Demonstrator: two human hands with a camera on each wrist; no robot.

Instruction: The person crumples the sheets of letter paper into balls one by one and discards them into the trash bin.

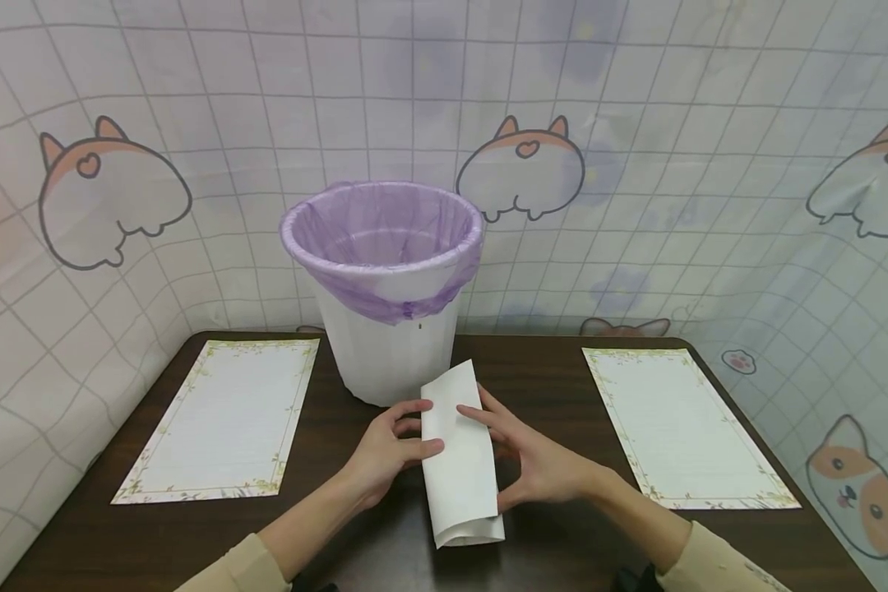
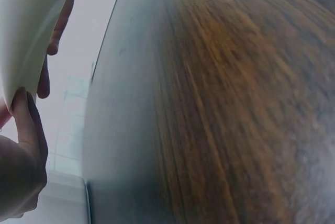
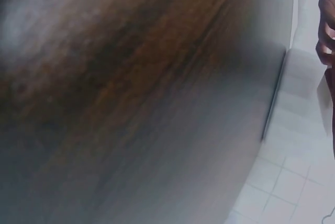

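Note:
A folded sheet of white paper (image 1: 460, 452) is held above the table, its layers parted in a curve at the near end. My left hand (image 1: 386, 452) pinches its left edge between thumb and fingers. On the other side my right hand (image 1: 536, 456) grips the right edge, thumb low near the front corner and fingers higher up. In the left wrist view the paper (image 2: 31, 30) slants down to the left hand (image 2: 21, 169), with fingers of the other hand behind it. Only a strip of fingers (image 3: 327, 35) shows at the right border of the right wrist view.
Behind the paper stands a white bin (image 1: 392, 345) with a purple bag liner (image 1: 392, 288). Flower-bordered sheets lie on the dark wooden table (image 1: 540, 370), one at left (image 1: 225, 419) and one at right (image 1: 681, 427). A patterned cloth (image 1: 673, 164) hangs around the table.

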